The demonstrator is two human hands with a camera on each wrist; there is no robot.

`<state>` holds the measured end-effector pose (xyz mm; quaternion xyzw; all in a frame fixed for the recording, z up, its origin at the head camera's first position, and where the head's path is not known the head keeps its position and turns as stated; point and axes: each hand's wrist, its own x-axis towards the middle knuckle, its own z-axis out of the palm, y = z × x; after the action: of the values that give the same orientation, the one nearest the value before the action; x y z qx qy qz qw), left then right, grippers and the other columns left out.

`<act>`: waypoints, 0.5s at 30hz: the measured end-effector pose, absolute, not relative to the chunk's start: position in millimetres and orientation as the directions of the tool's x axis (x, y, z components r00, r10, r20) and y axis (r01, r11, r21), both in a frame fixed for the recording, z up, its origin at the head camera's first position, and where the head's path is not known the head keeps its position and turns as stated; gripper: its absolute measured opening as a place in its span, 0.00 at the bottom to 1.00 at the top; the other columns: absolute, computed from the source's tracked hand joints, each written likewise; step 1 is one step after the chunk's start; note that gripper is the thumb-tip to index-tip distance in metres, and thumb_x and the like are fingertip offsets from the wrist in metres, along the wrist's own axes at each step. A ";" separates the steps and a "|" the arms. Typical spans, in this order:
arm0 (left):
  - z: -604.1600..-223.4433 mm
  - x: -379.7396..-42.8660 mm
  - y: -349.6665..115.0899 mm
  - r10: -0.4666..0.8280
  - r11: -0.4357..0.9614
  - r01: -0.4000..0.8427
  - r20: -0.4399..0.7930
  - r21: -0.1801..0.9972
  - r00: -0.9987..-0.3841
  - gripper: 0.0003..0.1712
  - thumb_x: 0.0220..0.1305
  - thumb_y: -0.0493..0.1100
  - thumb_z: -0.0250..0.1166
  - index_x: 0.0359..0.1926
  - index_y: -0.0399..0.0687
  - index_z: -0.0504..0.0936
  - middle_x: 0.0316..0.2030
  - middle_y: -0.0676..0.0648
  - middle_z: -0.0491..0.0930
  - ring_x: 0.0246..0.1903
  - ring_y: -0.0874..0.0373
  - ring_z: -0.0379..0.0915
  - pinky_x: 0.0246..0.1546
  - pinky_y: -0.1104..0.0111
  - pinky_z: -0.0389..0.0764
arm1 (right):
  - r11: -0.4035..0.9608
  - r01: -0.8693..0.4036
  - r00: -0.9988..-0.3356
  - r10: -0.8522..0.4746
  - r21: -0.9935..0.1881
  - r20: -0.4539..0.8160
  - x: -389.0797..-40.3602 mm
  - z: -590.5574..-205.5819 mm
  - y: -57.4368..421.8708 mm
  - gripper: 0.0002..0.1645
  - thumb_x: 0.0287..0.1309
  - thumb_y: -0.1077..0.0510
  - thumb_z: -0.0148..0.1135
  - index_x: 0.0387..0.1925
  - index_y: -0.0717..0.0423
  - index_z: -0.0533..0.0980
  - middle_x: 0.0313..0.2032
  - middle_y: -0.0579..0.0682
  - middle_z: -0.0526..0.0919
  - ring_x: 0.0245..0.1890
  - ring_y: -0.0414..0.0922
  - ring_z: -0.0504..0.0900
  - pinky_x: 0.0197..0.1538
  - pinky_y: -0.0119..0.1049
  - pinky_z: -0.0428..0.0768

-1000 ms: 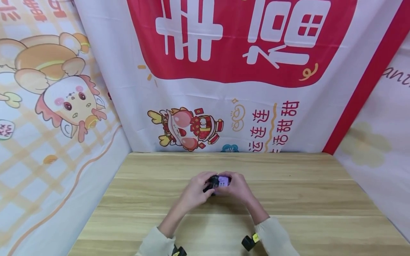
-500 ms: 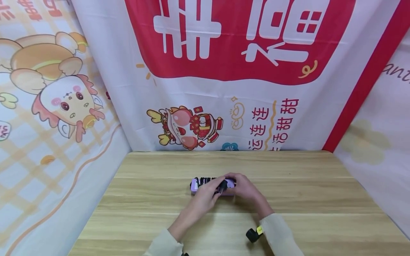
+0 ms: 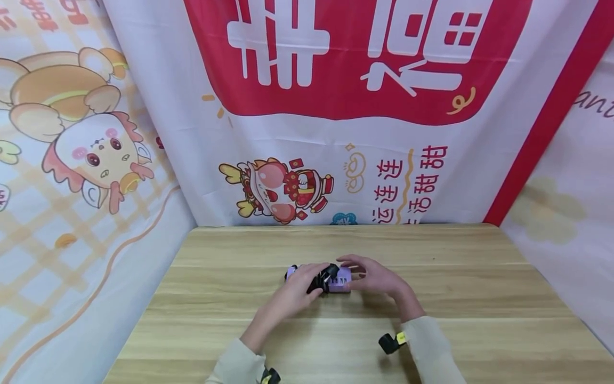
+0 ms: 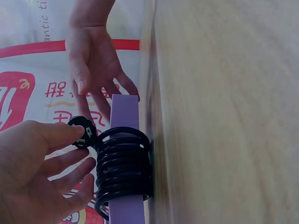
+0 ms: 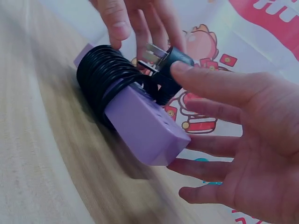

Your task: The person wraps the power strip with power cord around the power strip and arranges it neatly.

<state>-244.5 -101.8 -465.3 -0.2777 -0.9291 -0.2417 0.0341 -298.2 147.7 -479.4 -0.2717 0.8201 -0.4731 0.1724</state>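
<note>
A purple power strip (image 3: 338, 287) stands on the wooden table. Its black cord (image 4: 124, 163) is wound in several turns round the middle. The black plug (image 5: 175, 70) sits above the strip, its metal prongs showing in the right wrist view. My left hand (image 3: 291, 292) reaches over the wound cord and holds the plug, one fingertip lying on it in the left wrist view. In the head view it covers much of the strip's left half. At the strip's right end is my right hand (image 3: 379, 277), fingers spread and apart from the plug.
The wooden table (image 3: 431, 298) runs out to both sides of the strip. Printed cloth hangings stand behind it (image 3: 412, 133) and along the left side (image 3: 96, 160). A black wrist camera (image 3: 389, 344) sits under the right sleeve.
Both hands first closed round the strip. My right hand has since drawn off to the right and spread its fingers. My left hand has stayed near the plug, which has tilted.
</note>
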 end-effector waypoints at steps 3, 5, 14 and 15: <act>-462.7 -244.4 -104.1 0.494 0.724 0.520 0.186 0.453 -0.849 0.34 0.67 0.43 0.66 0.72 0.52 0.66 0.67 0.47 0.73 0.67 0.50 0.68 0.69 0.53 0.69 | 0.369 -0.295 -0.784 -0.621 -0.882 0.003 -299.0 -477.7 148.8 0.36 0.63 0.57 0.66 0.70 0.55 0.65 0.69 0.62 0.69 0.68 0.63 0.69 0.70 0.62 0.66; -461.5 -244.3 -105.0 0.495 0.721 0.520 0.185 0.458 -0.849 0.34 0.68 0.43 0.65 0.73 0.52 0.66 0.67 0.46 0.73 0.67 0.50 0.68 0.69 0.53 0.69 | 0.359 -0.300 -0.782 -0.624 -0.884 0.012 -299.6 -477.9 148.9 0.35 0.64 0.57 0.64 0.70 0.56 0.65 0.69 0.62 0.69 0.68 0.63 0.69 0.69 0.63 0.66; -460.9 -243.8 -108.7 0.469 0.724 0.474 0.146 0.501 -0.871 0.33 0.70 0.44 0.62 0.73 0.55 0.64 0.69 0.48 0.70 0.69 0.51 0.66 0.70 0.54 0.69 | 0.341 -0.301 -0.801 -0.597 -0.891 0.042 -301.9 -479.9 148.1 0.31 0.68 0.55 0.60 0.70 0.56 0.66 0.67 0.64 0.71 0.66 0.63 0.71 0.68 0.60 0.69; -460.9 -243.7 -109.2 0.465 0.725 0.469 0.144 0.504 -0.873 0.33 0.70 0.44 0.62 0.73 0.55 0.64 0.69 0.48 0.69 0.69 0.51 0.66 0.70 0.54 0.68 | 0.340 -0.303 -0.803 -0.594 -0.890 0.046 -302.1 -480.1 147.9 0.31 0.68 0.56 0.60 0.69 0.56 0.66 0.67 0.63 0.71 0.66 0.63 0.72 0.68 0.60 0.69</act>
<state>-243.7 -109.2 -460.9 -0.2515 -0.9288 -0.2721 0.0039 -302.1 147.9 -480.1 -0.2784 0.8058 -0.5023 0.1447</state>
